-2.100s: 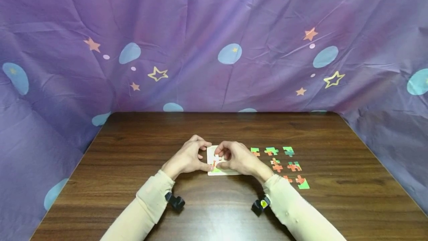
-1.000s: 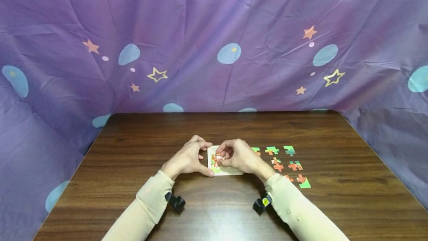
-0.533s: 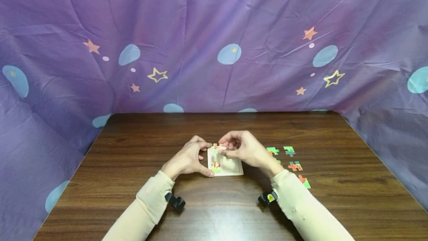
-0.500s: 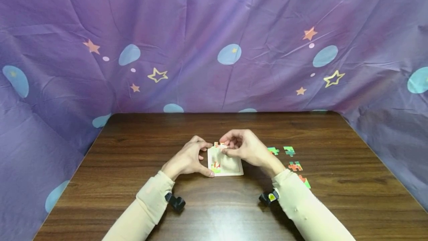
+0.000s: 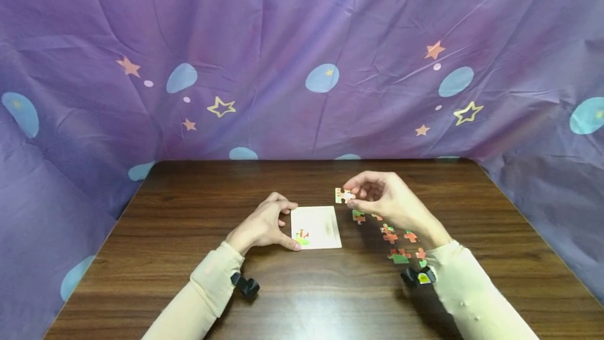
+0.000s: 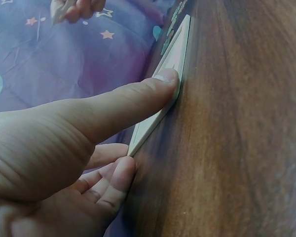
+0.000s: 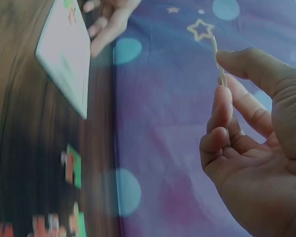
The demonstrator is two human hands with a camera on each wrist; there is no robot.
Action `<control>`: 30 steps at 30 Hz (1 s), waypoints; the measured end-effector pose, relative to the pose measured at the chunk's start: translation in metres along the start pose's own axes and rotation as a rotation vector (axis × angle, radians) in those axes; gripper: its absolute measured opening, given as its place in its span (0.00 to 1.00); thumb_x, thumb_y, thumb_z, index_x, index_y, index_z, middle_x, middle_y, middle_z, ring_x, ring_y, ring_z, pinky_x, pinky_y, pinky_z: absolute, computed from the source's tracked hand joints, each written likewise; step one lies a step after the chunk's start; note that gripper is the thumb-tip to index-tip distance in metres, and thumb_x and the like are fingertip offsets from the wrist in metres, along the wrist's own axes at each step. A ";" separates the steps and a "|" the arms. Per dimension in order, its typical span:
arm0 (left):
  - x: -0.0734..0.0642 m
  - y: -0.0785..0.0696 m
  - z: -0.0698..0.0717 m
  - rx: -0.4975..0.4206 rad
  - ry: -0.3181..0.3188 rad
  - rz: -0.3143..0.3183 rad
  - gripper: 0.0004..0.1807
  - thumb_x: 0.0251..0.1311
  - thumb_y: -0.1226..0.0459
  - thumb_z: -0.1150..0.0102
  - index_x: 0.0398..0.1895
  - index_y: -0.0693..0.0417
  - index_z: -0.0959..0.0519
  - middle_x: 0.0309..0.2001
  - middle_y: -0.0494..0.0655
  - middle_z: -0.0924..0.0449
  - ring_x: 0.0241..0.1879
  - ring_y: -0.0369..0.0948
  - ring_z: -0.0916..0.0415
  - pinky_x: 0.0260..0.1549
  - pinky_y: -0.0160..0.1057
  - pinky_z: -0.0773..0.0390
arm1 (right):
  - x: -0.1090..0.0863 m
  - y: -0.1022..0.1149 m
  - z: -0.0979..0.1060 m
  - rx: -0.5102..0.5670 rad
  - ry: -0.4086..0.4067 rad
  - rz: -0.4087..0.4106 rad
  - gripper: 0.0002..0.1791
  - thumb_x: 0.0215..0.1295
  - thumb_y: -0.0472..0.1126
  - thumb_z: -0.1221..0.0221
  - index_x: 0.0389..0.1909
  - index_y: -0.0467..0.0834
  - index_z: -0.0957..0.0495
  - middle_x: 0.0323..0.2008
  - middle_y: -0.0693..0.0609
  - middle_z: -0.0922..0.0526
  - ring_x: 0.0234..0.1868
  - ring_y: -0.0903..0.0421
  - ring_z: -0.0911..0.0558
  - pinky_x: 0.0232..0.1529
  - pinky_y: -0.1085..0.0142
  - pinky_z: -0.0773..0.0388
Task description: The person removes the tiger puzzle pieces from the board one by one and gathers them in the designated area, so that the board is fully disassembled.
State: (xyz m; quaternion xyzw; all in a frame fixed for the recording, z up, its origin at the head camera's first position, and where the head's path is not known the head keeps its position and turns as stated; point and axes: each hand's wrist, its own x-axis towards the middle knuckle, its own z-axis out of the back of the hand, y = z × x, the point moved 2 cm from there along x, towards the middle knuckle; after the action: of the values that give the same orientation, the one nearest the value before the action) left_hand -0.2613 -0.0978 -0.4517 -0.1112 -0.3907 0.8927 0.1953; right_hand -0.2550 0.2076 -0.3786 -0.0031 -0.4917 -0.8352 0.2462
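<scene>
A square, pale puzzle tray (image 5: 321,227) lies flat on the table, with one red-and-green puzzle piece (image 5: 302,237) in its front left corner. My left hand (image 5: 261,225) spans the tray's left side, thumb at the front corner and fingertips at the back corner. In the left wrist view the thumb (image 6: 163,81) lies over the tray's edge. My right hand (image 5: 394,201) is raised right of the tray and pinches a puzzle piece (image 5: 338,195) between thumb and fingers. Seen edge-on in the right wrist view, that piece (image 7: 215,47) is a thin strip.
Several loose puzzle pieces (image 5: 389,237) in red and green lie right of the tray, partly under the right forearm. A single piece (image 5: 358,216) lies nearest the tray. Behind the brown wooden table (image 5: 212,182) hangs a purple curtain (image 5: 264,41) with stars.
My right hand has lifted the puzzle piece off the tray's upper left area and carried it right, beyond the tray's edge. The left hand has stayed at the tray.
</scene>
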 end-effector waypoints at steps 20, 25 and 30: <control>0.001 0.001 -0.002 0.031 -0.008 -0.003 0.57 0.37 0.59 0.02 0.75 0.60 0.22 0.67 0.53 0.28 0.46 0.41 0.16 0.52 0.36 0.13 | -0.052 -0.054 0.020 -0.063 0.086 -0.130 0.15 0.66 0.36 0.21 0.51 0.39 0.11 0.29 0.50 0.15 0.26 0.56 0.16 0.24 0.69 0.21; 0.001 0.003 -0.002 0.020 -0.006 -0.005 0.57 0.37 0.59 0.02 0.75 0.59 0.22 0.67 0.53 0.28 0.46 0.41 0.16 0.52 0.36 0.13 | -0.052 -0.064 0.014 -0.058 0.100 -0.173 0.15 0.62 0.33 0.21 0.48 0.39 0.10 0.34 0.49 0.14 0.26 0.62 0.20 0.24 0.70 0.22; 0.002 0.003 -0.002 0.013 -0.002 -0.005 0.57 0.37 0.60 0.02 0.75 0.60 0.22 0.67 0.53 0.29 0.47 0.42 0.16 0.52 0.35 0.13 | -0.052 -0.068 0.008 -0.100 0.129 -0.164 0.13 0.61 0.33 0.21 0.46 0.42 0.10 0.34 0.51 0.13 0.28 0.62 0.20 0.27 0.71 0.22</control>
State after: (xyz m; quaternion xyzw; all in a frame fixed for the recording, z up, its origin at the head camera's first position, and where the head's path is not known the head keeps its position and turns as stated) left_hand -0.2630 -0.0977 -0.4551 -0.1080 -0.3853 0.8948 0.1977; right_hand -0.2394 0.2622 -0.4433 0.0787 -0.4310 -0.8746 0.2078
